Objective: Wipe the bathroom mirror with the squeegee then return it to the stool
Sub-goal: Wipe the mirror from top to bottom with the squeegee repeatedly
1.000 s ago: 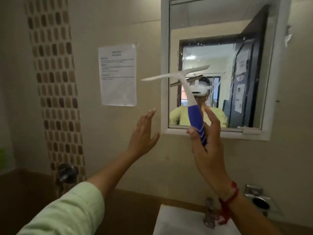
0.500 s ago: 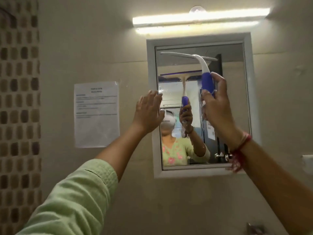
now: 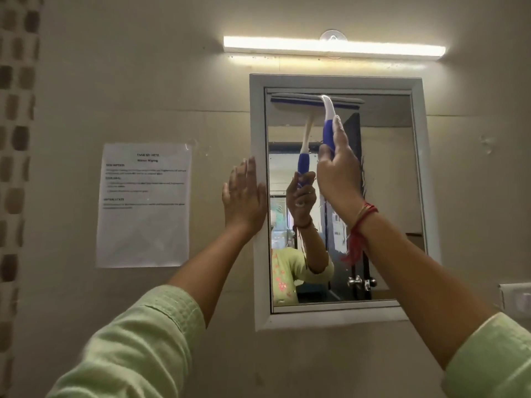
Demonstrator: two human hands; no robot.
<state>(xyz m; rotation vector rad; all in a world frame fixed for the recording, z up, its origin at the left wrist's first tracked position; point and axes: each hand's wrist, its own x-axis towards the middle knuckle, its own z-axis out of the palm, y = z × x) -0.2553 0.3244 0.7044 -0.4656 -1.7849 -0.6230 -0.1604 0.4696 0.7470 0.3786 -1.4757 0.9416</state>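
One squeegee [image 3: 329, 116], one mirror [image 3: 388, 179], two hands, one printed notice [image 3: 143, 205] and one lit tube light [image 3: 333, 47] are in view. The right hand [image 3: 339, 173] is wrapped around the squeegee's blue handle. The white neck rises from the fist to the blade, which lies level against the glass at the mirror's 12 o'clock edge. The left hand [image 3: 244, 196] is flat, its fingers straight and together, on the white frame at the mirror's 9 o'clock side, and grips nothing. A red thread [image 3: 359, 228] circles the right wrist.

The mirror hangs on a plain beige wall [image 3: 86, 81]. The light is at its 12 o'clock and the notice at its 9 o'clock, well apart from the frame. A strip of brown mosaic tiles [image 3: 14, 139] runs down the view's 9 o'clock edge.

The notice's small print is too blurred to read. A pale fitting [image 3: 517, 297] at the view's 4 o'clock edge is cut off and cannot be identified. Both pale green sleeves leave the view at the bottom.
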